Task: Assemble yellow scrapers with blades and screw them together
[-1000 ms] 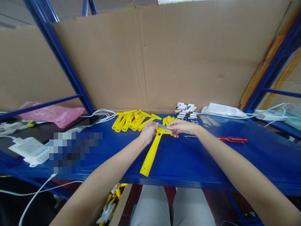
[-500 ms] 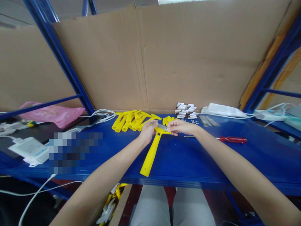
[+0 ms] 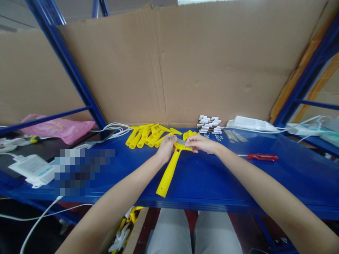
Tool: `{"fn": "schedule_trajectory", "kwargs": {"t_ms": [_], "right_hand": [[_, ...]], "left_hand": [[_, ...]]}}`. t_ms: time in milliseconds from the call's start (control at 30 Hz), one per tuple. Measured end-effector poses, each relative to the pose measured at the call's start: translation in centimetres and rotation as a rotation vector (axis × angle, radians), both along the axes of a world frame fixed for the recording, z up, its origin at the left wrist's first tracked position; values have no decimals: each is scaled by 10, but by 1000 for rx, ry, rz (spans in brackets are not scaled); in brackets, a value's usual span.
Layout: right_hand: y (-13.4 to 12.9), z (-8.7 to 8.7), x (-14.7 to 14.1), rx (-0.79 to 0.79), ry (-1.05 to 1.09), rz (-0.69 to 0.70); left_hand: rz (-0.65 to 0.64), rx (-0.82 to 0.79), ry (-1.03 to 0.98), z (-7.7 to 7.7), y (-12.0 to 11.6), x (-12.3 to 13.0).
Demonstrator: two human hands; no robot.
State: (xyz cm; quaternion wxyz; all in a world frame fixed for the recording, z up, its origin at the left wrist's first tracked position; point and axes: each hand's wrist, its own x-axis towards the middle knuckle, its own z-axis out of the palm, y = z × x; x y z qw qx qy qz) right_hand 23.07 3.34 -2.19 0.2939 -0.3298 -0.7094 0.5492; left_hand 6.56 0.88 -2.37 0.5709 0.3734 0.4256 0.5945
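Over the blue shelf, a yellow T-shaped scraper handle (image 3: pixel 169 171) hangs between my hands, its hollow grip slanting down toward me. A thin grey metal strip (image 3: pixel 181 141) lies along its crosshead. My left hand (image 3: pixel 166 149) is closed on the left end of the crosshead and strip. At the right end, my right hand (image 3: pixel 200 143) pinches the strip with thumb and fingers; the fingertips partly hide what lies under them. Behind my hands lie a pile of similar yellow handles (image 3: pixel 145 136) and several small yellow pieces (image 3: pixel 190 134).
A red-handled screwdriver (image 3: pixel 262 157) lies right of my hands. Further back are metal strips (image 3: pixel 234 136), stacked white-and-dark pieces (image 3: pixel 209 124) and a white package (image 3: pixel 251 124). White cables (image 3: pixel 119 129) and a white box (image 3: pixel 33 169) are at left. Below, a carton (image 3: pixel 136 229) holds yellow parts.
The handle's lower end has swung slightly left and up. My right hand has shifted a little left along the crosshead. Both hands keep their hold.
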Motion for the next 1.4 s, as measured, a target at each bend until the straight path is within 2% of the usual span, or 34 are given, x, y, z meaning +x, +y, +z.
{"fn": "schedule_trajectory", "kwargs": {"t_ms": [100,200,300,433,667,1067,1233,1400], "right_hand": [[3,-1,0,28,-7,-39],[5,-2,2,22,1,-54],[6,-3,4,-13,2,-59],[7,-5,8,-77,-52,-11],[11,-8,13,-142,-31,-10],[14,-2,21,-237,-15,24],[13,2,22,-186,-53,18],[18,-1,23,-163,-30,33]], "left_hand": [[-60,-31,-17,1,1,-1],[-91,-125,-48,7,-1,-1],[-181,-219,-23,11,-1,-4],[-252,-285,65,7,5,-12],[-234,-320,72,1,12,-16],[-31,-198,184,10,0,-10],[-28,-190,166,9,1,-11],[-66,-207,129,9,3,-13]]}}
